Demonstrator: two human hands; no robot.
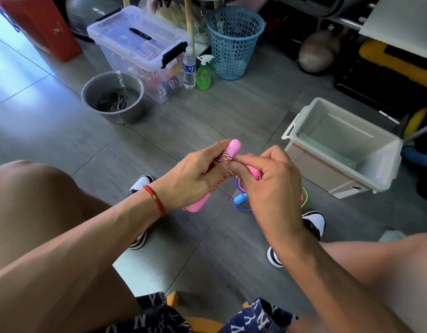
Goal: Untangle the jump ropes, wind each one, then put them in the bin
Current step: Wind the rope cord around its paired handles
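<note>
Your left hand [190, 179] grips the pink handles [232, 146], red-white rope [223, 159] wound round them. Your right hand [267, 186] pinches that rope. Beneath, tangled ropes [241, 198] lie on the floor. At two o'clock sits the open bin [380, 159].

Hands [195, 174] around wound pink rope [223, 162]

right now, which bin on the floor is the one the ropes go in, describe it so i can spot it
Look on the grey floor to the person's right, just past the right hand. The open beige bin stands there, rectangular, lidless and empty inside. The clear lidded tote, the round grey bucket and the blue mesh basket all sit farther back.
</note>
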